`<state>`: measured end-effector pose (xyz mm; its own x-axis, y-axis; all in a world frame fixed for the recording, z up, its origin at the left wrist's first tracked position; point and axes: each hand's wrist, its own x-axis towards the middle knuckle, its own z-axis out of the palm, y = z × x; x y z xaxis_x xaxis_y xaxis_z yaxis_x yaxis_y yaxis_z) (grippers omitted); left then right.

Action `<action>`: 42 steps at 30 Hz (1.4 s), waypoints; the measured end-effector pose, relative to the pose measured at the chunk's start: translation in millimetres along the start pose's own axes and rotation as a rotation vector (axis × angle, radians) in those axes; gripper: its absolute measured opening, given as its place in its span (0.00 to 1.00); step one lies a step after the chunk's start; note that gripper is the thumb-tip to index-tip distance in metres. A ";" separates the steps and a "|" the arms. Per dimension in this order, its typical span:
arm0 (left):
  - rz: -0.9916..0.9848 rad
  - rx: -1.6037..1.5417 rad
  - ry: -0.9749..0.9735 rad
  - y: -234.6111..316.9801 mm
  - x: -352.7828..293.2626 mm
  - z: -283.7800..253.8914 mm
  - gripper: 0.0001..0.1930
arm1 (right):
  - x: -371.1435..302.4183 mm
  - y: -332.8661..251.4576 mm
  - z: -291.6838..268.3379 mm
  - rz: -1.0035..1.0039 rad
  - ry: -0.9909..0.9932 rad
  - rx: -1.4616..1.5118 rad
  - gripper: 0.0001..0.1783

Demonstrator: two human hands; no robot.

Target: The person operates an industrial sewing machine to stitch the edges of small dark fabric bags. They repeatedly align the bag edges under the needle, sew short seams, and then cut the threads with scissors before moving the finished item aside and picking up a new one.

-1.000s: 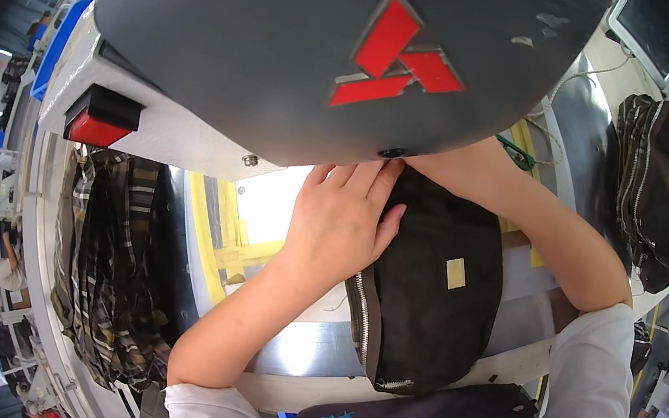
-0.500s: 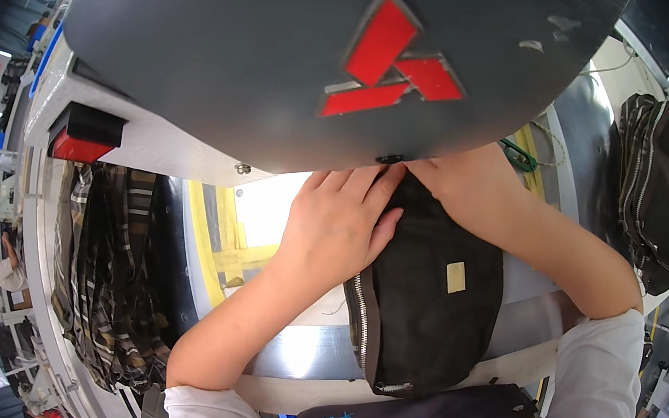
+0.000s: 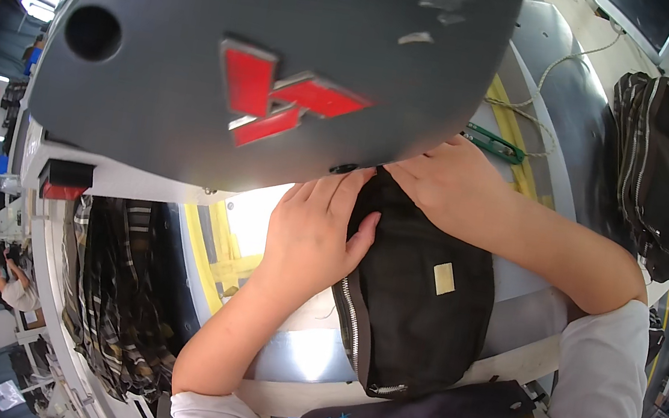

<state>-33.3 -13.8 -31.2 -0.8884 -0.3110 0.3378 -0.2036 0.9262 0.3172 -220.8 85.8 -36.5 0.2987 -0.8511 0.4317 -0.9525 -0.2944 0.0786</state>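
Observation:
A black fabric bag [image 3: 429, 327] with a metal zipper along its left edge and a small pale yellow patch lies under the front of a large grey sewing machine head [image 3: 172, 81]. My left hand [image 3: 309, 235] lies on the bag's upper left edge, fingers stretched out and thumb apart. My right hand [image 3: 451, 179] grips the bag's upper end from the right, with bent fingers. The machine head hides the needle area and some of my fingertips.
Green-handled thread snips [image 3: 495, 144] and a pale cord [image 3: 559, 65] lie right of the machine. Dark zippered bags [image 3: 660, 171] are piled at far right. Plaid fabric pieces [image 3: 111, 288] hang at left. Yellow tape [image 3: 203, 250] marks the worktop. Another person [image 3: 16, 287] is at far left.
The machine head has shifted left and slightly down in the picture, showing more of the snips and cord. Both hands stay at the bag's upper end; the right hand's fingers show more.

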 end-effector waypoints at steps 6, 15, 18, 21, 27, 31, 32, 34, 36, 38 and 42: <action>-0.059 0.006 -0.057 2.5 0.9 -2.7 0.24 | -4.4 0.9 6.2 -0.003 0.008 -0.023 0.09; -0.022 0.083 -0.110 6.5 6.2 -8.0 0.23 | -4.3 0.9 6.8 0.008 -0.021 0.007 0.08; 0.000 0.087 -0.100 6.5 8.1 -7.3 0.22 | -3.9 1.1 9.5 0.011 0.012 -0.003 0.09; 0.010 0.085 -0.080 5.3 8.2 -7.6 0.22 | -4.5 2.6 10.9 0.013 0.039 -0.023 0.09; 0.053 0.101 -0.039 0.3 5.1 -5.1 0.22 | -3.1 1.0 6.2 -0.010 0.014 -0.044 0.10; 0.054 0.099 -0.028 0.1 3.3 -3.8 0.22 | -1.6 -0.4 0.7 -0.012 0.013 -0.054 0.09; 0.049 0.094 -0.030 0.4 3.3 -4.0 0.22 | -1.7 -0.7 0.2 -0.011 0.014 -0.056 0.09; 0.042 0.086 -0.034 0.6 3.1 -3.9 0.22 | -2.4 -0.1 2.4 -0.004 0.030 -0.032 0.09; 0.036 0.081 -0.040 0.6 3.1 -3.8 0.22 | -2.2 0.3 2.8 -0.005 0.036 -0.024 0.09; 0.044 0.086 -0.041 0.9 3.9 -4.9 0.22 | -1.6 0.8 1.8 -0.013 0.029 -0.034 0.09; 0.046 0.095 -0.047 0.5 4.3 -5.8 0.22 | -0.8 2.1 2.2 0.000 0.069 0.006 0.10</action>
<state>-34.9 -15.9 -24.5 -0.9156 -0.2590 0.3075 -0.1979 0.9561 0.2159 -222.9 84.8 -38.6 0.2936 -0.8191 0.4928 -0.9520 -0.2971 0.0733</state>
